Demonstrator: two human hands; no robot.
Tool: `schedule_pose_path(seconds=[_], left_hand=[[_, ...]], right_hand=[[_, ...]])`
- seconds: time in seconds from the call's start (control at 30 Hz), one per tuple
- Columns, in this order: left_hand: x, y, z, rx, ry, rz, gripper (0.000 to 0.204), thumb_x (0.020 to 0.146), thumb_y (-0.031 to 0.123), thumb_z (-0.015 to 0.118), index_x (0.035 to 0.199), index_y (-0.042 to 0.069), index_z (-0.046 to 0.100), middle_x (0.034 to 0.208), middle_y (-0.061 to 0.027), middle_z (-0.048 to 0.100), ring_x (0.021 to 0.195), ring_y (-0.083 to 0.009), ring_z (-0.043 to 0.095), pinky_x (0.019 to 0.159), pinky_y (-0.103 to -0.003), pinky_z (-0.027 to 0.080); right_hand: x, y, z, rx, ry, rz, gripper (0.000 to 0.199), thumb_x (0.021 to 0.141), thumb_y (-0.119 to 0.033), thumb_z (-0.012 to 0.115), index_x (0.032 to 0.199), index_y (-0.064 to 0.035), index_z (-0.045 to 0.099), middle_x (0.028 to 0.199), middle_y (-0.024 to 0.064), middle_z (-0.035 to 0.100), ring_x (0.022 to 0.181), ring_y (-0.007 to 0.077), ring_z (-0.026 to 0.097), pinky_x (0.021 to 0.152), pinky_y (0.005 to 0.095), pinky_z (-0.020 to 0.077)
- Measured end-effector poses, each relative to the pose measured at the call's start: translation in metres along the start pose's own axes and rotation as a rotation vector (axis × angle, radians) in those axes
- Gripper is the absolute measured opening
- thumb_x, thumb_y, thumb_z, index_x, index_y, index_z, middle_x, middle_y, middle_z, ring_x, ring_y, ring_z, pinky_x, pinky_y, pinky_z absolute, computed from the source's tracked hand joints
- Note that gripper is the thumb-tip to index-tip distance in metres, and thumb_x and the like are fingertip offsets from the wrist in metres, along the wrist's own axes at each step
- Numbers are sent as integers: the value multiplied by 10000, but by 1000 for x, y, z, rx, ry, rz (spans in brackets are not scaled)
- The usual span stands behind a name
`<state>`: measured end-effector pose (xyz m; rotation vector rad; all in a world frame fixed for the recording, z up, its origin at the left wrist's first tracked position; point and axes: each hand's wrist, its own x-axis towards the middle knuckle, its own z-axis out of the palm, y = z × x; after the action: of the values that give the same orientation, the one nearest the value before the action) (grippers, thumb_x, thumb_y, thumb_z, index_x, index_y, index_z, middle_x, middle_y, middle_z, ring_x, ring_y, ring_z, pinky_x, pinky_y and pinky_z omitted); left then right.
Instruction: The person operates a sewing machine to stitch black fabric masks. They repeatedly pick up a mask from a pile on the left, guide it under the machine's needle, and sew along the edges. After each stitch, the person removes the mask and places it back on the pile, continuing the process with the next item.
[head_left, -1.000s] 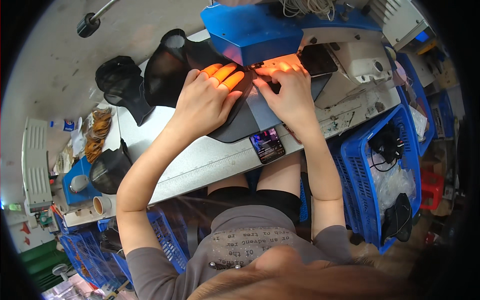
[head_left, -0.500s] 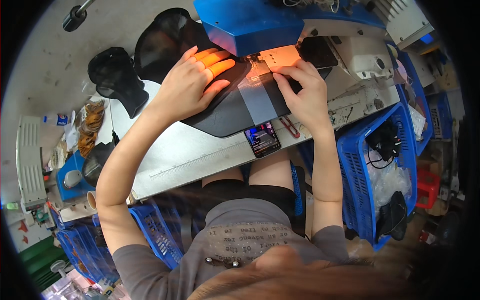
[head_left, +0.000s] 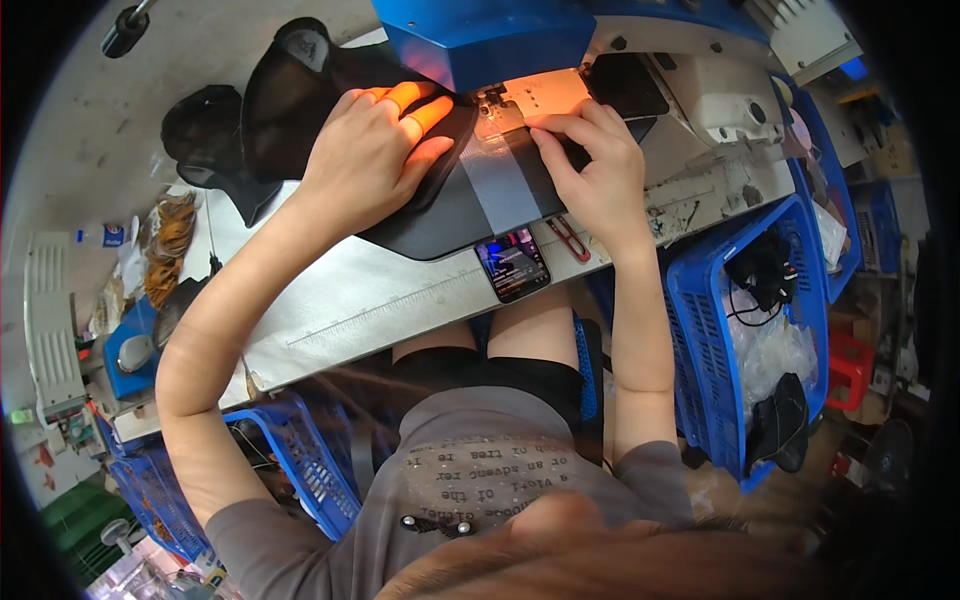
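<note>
My left hand (head_left: 365,150), with yellow finger covers on some fingers, rests on a black fabric piece (head_left: 420,235) left of the sewing machine's needle. Its fingers are bent, the thumb apart from them. My right hand (head_left: 595,170) pinches the fabric's edge between thumb and index finger beside the lit needle plate (head_left: 550,93). A grey strip (head_left: 500,190) runs across the fabric toward the presser foot (head_left: 492,100). More black material (head_left: 290,110) bunches up beyond my left hand. What lies beneath the left fingers is hidden.
The blue machine head (head_left: 490,45) overhangs the work. A phone (head_left: 513,265) and red thread snips (head_left: 569,240) lie near the table's front edge. Blue baskets stand right (head_left: 700,330) and lower left (head_left: 310,470). Another black piece (head_left: 205,140) lies far left.
My left hand's fingers have bent more, and the black material beyond it has bunched and shifted. My right hand still pinches beside the plate. The whole view has shifted slightly.
</note>
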<state>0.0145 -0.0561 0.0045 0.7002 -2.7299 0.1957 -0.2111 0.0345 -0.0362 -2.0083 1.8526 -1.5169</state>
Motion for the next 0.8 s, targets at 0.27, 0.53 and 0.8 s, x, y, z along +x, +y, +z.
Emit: schedule_pose_path(seconds=[0.27, 0.53, 0.8], left_hand=[[9, 38, 2, 27, -37, -228, 369, 924, 224, 628, 1207, -14, 627, 1005, -204, 608, 877, -355, 587, 776, -414, 496], [0, 27, -6, -68, -122, -73, 378, 891, 119, 627, 1237, -22, 570, 1067, -240, 617, 944, -393, 597, 803, -440, 486], [15, 11, -17, 189, -299, -15, 429, 898, 203, 622, 1275, 3, 584, 1125, -213, 624, 950, -358, 613, 841, -426, 463]], right_hand=[[0, 1, 2, -4, 27, -17, 71, 794, -146, 718, 839, -96, 740, 791, 35, 622, 791, 238, 600, 689, 354, 501], [0, 1, 3, -4, 38, -35, 64, 786, -143, 724, 827, -96, 739, 774, 40, 609, 798, 237, 602, 690, 359, 507], [-1, 1, 2, -5, 35, -36, 66, 788, -150, 722, 819, -95, 740, 774, 44, 609, 804, 244, 604, 685, 366, 508]])
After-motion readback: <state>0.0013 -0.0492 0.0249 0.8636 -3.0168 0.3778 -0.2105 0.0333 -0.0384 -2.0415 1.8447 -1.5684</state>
